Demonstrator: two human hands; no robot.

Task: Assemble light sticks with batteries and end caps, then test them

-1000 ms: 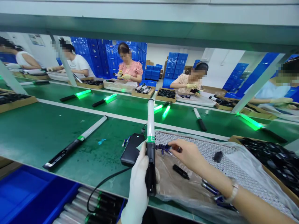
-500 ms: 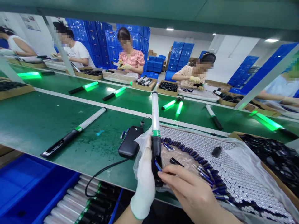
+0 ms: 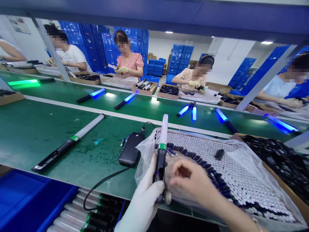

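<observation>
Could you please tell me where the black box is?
In the head view, the black box lies on the green bench, left of the held light stick, beside two loose batteries.

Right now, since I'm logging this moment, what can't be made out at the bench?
Light stick, head view: the lower part of its open handle is covered by the thumb of the left hand.
Green label, head view: print too small to read.
Right hand, head view: blurred; whether it holds anything is unclear.
Lower row of sticks, head view: cut off by the bottom edge.
</observation>
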